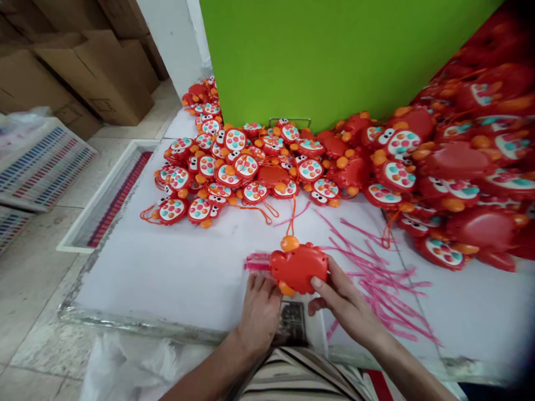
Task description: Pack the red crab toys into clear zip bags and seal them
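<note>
A red plastic crab toy (298, 268) with orange claws is held above the table, its plain back facing up and an orange cord loop stretching away from it. My right hand (343, 295) grips its right end between thumb and fingers. Beside its lower left edge, my left hand (261, 312) is closed with fingers curled under; whatever they hold is hidden. Just beyond those fingers lies a small bundle of pink strips (257, 262). Loose pink strips (376, 278) are scattered to the right of my right hand.
Many similar crab toys (246, 166) are heaped across the back and right of the white table (167, 278). A green panel (334, 61) rises behind them. At left are a white crate (79, 223), plastic baskets (42, 161) and cardboard boxes (96, 78).
</note>
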A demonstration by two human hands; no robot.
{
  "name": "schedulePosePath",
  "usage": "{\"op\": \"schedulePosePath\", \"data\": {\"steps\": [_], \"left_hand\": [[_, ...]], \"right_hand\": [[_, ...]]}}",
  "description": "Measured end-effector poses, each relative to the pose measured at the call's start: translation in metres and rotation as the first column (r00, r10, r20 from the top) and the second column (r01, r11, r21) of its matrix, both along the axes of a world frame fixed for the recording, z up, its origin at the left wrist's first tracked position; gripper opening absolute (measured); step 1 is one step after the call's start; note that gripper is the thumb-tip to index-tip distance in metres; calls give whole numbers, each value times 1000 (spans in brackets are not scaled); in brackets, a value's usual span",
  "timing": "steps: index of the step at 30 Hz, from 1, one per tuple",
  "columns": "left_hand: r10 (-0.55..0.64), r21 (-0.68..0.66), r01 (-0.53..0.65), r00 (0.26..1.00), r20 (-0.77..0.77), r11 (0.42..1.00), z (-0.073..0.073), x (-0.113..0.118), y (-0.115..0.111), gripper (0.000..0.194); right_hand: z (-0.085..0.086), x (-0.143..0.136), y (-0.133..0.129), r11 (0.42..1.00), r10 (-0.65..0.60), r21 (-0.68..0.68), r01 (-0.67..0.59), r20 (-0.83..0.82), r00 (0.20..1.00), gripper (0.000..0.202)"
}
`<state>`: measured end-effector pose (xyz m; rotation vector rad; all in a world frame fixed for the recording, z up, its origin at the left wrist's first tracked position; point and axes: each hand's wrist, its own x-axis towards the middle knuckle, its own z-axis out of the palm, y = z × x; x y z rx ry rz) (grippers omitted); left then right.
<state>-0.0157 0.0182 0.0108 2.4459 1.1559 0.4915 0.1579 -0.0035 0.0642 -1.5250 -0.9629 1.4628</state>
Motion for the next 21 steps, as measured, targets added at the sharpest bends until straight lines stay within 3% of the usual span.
{"op": "schedulePosePath", "data": {"steps": [3, 6, 11, 13, 14, 17, 19, 21], "left_hand": [[8, 121, -5, 1000, -26, 993, -1, -1, -5, 15], [0, 141, -1, 1000, 4, 990, 4, -2, -6, 7], [89, 100, -111, 976, 199, 989, 26, -20, 5, 11], [249, -78, -236, 925, 287, 969, 35, -30, 13, 16], [349, -222, -292, 890, 293, 930, 38, -33, 18, 17], [513, -609, -287, 826, 234, 739, 40, -34, 30, 21], [514, -709, -207, 821, 248, 674, 37, -30, 36, 17], [520, -733, -174, 810, 273, 657, 31, -24, 39, 16]], "right_hand": [[-5, -9, 6, 976, 159, 92, -198, 320, 934, 45], [-10, -9, 6, 925, 254, 119, -360, 509, 822, 43], [-19, -4, 0, 930, 170, 148, -338, 641, 748, 47], [-20, -3, -1, 938, 161, 134, -320, 648, 744, 48], [-20, -3, -1, 941, 162, 126, -315, 648, 744, 49], [-19, -3, -2, 947, 163, 107, -303, 651, 742, 50], [-18, -3, -2, 948, 157, 108, -299, 661, 734, 50], [-15, 0, -2, 942, 161, 113, -316, 675, 720, 49]]}}
